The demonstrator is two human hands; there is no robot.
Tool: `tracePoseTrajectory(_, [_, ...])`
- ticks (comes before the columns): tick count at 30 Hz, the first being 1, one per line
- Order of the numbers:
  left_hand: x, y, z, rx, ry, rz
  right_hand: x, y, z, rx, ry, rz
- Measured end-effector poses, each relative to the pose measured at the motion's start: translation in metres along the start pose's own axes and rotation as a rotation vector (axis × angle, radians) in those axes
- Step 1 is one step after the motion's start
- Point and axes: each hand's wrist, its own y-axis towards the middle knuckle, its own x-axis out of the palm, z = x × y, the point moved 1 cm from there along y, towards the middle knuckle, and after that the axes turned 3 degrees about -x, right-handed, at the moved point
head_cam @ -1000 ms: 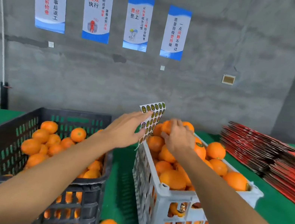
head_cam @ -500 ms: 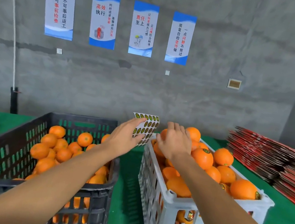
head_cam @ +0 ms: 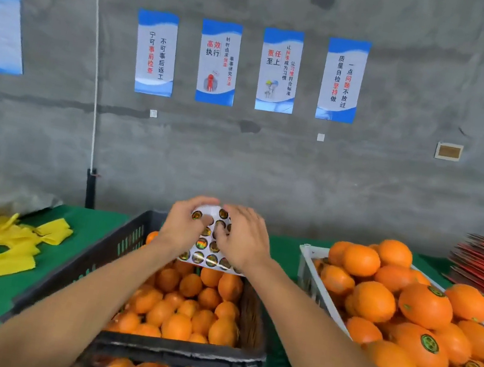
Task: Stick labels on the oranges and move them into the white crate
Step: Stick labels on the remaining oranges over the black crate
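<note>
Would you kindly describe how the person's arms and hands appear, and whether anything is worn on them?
Both forearms are bare as far back as the picture shows; no sleeve edge comes into view. The left hand and the right hand are bare too: no gloves, and no watch, bracelet or ring can be seen. No markings, tape or cables show on either arm.

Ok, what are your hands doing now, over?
Left hand holds label sheet above black crate. Right hand picking at a label. White crate heaped, nothing blocking.
</note>
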Motion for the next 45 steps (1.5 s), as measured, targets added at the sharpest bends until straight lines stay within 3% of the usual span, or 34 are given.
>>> tracePoseTrajectory(6, [-0.033,0.011,-0.048,-0.197,-0.127,0.088,0.046,0.013,-0.018,0.040,0.188,-0.165])
tracePoseTrajectory(19, [-0.028,-0.001,-0.044,-0.308,-0.035,-0.072,0.054,0.004,-0.002,0.070,0.336,-0.256])
tracePoseTrajectory(25, [-0.026,-0.006,-0.042,-0.314,-0.002,-0.097,0.054,0.002,-0.004,0.013,0.174,-0.299])
tracePoseTrajectory(32, [-0.024,-0.007,-0.034,-0.198,0.021,-0.158,0.050,0.001,-0.002,0.130,0.269,-0.207])
tracePoseTrajectory(38, [-0.020,-0.003,-0.036,-0.131,0.131,-0.223,0.050,0.002,0.004,0.174,0.150,-0.107])
tracePoseTrajectory(45, [-0.020,-0.003,-0.045,-0.102,0.192,-0.279,0.054,0.002,0.006,0.142,0.191,-0.161])
